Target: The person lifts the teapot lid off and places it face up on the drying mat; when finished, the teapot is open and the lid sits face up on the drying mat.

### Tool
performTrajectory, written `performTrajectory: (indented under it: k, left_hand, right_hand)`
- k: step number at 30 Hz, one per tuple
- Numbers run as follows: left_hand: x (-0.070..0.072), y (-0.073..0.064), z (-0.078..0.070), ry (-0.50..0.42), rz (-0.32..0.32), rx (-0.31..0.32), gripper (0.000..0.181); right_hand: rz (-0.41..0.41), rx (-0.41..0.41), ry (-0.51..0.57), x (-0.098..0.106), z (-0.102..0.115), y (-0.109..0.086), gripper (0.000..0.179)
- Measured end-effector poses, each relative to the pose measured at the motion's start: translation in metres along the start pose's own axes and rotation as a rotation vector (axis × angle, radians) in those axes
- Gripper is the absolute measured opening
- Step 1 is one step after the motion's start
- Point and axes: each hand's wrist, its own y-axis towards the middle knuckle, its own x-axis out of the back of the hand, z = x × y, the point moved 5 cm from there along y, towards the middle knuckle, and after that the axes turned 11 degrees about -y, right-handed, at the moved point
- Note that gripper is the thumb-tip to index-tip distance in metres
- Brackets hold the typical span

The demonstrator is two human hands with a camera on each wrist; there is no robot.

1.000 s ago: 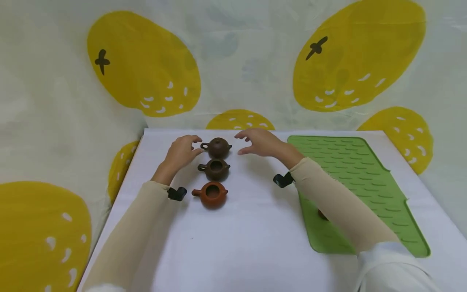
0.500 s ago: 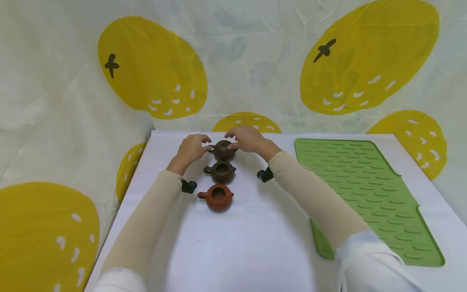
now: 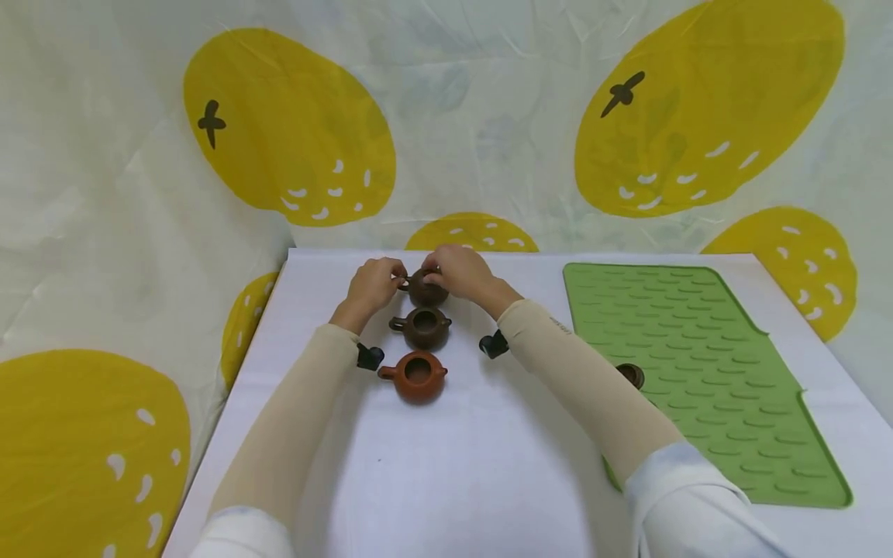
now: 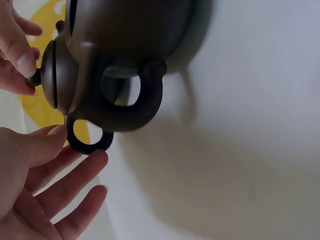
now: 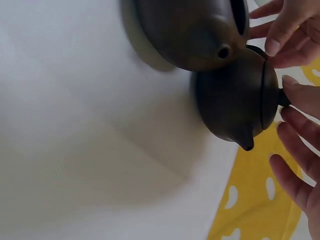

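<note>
Three small teapots stand in a column on the white table. At the back is a dark brown lidded teapot (image 3: pixel 427 296); its ring handle (image 4: pixel 89 149) points left. My left hand (image 3: pixel 374 284) holds that handle, thumb against its upper part and fingers behind it. With thumb and forefinger, my right hand (image 3: pixel 462 271) pinches the knob (image 5: pixel 284 98) of the lid (image 5: pixel 270 95), which sits on the teapot. Just in front stands a second dark brown teapot (image 3: pixel 427 341), lidless. Nearest is a reddish-brown teapot (image 3: pixel 418 394), its mouth uncovered too.
A green textured mat (image 3: pixel 698 341) lies on the right of the table (image 3: pixel 446 480). On its left part is a small round brown thing (image 3: pixel 631 375), partly hidden by my right sleeve. Behind hangs a pale cloth (image 3: pixel 481 116) with large yellow fruit prints.
Both hands have closed in on the back teapot from its two sides. My left fingers now hold the handle and my right fingers the lid knob. The teapots remain standing in place.
</note>
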Motion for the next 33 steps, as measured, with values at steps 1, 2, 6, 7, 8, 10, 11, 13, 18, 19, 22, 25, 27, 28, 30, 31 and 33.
performTrajectory:
  k: [1, 2, 6, 7, 8, 10, 11, 13, 18, 19, 22, 25, 27, 28, 30, 31, 33]
  left_hand:
    - [-0.0005, 0.0003, 0.0, -0.003, -0.003, 0.004, 0.014]
    - [-0.0008, 0.0006, 0.0, -0.004, -0.006, 0.007, 0.013]
    - [-0.0035, 0.0021, -0.0002, -0.015, -0.017, 0.02, 0.008]
    - [-0.0035, 0.0025, -0.0003, -0.019, -0.023, 0.022, 0.008]
    - [-0.0034, 0.0029, -0.0003, -0.021, -0.03, 0.021, 0.007]
    - [-0.0027, 0.0034, -0.0007, -0.027, -0.041, 0.019, 0.007]
    - [-0.0025, 0.0037, -0.0006, -0.03, -0.044, 0.019, 0.007]
    - [-0.002, 0.0041, -0.0007, -0.033, -0.048, 0.018, 0.006]
    - [-0.0027, 0.0049, -0.0007, -0.038, -0.044, 0.027, 0.006]
    - [-0.0024, 0.0047, -0.0008, -0.037, -0.043, 0.029, 0.006]
    - [-0.0022, 0.0047, -0.0013, -0.029, -0.035, 0.032, 0.006]
    - [-0.0015, 0.0051, -0.002, -0.019, -0.029, 0.03, 0.006]
    - [-0.0013, 0.0059, -0.0024, -0.014, -0.028, 0.027, 0.005]
    - [-0.0011, 0.0063, -0.0026, -0.011, -0.028, 0.026, 0.005]
    - [-0.0004, 0.0068, -0.0029, -0.006, -0.028, 0.023, 0.005]
    - [-0.0002, 0.007, -0.0033, -0.004, -0.028, 0.021, 0.005]
    - [0.0001, 0.0069, -0.0039, -0.002, -0.023, 0.016, 0.005]
  right_hand:
    - [-0.01, -0.007, -0.003, -0.0004, 0.0005, 0.0003, 0.024]
    - [-0.019, -0.014, -0.002, -0.0006, 0.0012, 0.0005, 0.024]
    - [-0.05, -0.037, 0.011, -0.0018, 0.0025, -0.0005, 0.022]
    - [-0.058, -0.036, 0.012, -0.0018, 0.0029, -0.0006, 0.022]
    - [-0.066, -0.035, 0.012, -0.0016, 0.0034, -0.0008, 0.022]
    - [-0.079, -0.031, 0.01, -0.0013, 0.0041, -0.0007, 0.022]
    - [-0.083, -0.03, 0.01, -0.0014, 0.0042, -0.0004, 0.022]
    - [-0.088, -0.031, 0.011, -0.0014, 0.0042, 0.0002, 0.022]
    - [-0.095, -0.035, 0.022, -0.0029, 0.003, 0.001, 0.022]
    - [-0.098, -0.035, 0.024, -0.0028, 0.0031, 0.0009, 0.022]
    - [-0.102, -0.034, 0.034, -0.0026, 0.0033, 0.0004, 0.022]
    - [-0.099, -0.037, 0.036, -0.0019, 0.0036, -0.0001, 0.021]
    - [-0.096, -0.039, 0.033, -0.0013, 0.004, -0.0003, 0.021]
    - [-0.095, -0.039, 0.03, -0.001, 0.0041, -0.0004, 0.021]
    - [-0.093, -0.042, 0.028, -0.0006, 0.0044, -0.0005, 0.022]
    - [-0.092, -0.043, 0.026, -0.0004, 0.0045, -0.0005, 0.022]
    - [-0.091, -0.046, 0.026, -0.0003, 0.0046, -0.0005, 0.022]
